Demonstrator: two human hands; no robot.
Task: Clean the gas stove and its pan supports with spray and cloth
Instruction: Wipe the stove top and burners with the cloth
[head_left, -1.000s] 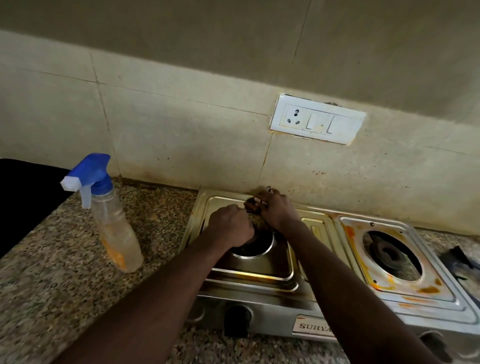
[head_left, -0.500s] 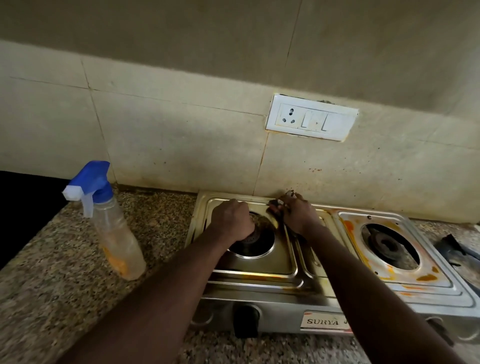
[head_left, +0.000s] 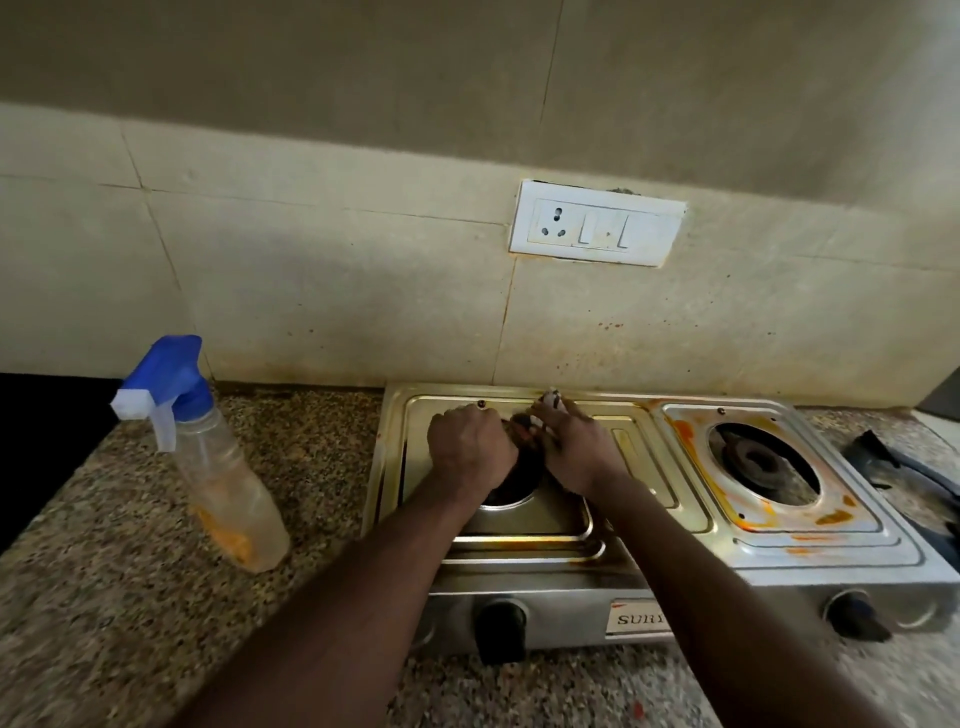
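The step in hand looks to be work on the left burner (head_left: 511, 500) of the gas stove (head_left: 644, 447) — loosening or scrubbing a dark piece (head_left: 522, 431) at its back edge, though what that piece is cannot be made out. To do it well, the person would likely brace with one hand and work with the other; press downward rather than sideways, so the stove does not slide on the granite counter (head_left: 104, 571); and wet the grime first. The spray bottle (head_left: 223, 467) stands upright on the counter just left of the stove, untouched; no cloth can be picked out. The tray round the right burner (head_left: 758, 462) shows orange stains — by the look of it, not yet cleaned.

Both forearms reach in from the lower edge and meet over the left burner. The left hand (head_left: 470, 452) lies knuckles up, fingers curled under; what they grip, if anything, is hidden. The right hand (head_left: 576, 454) sits just beside it, fingers bent round the dark piece.
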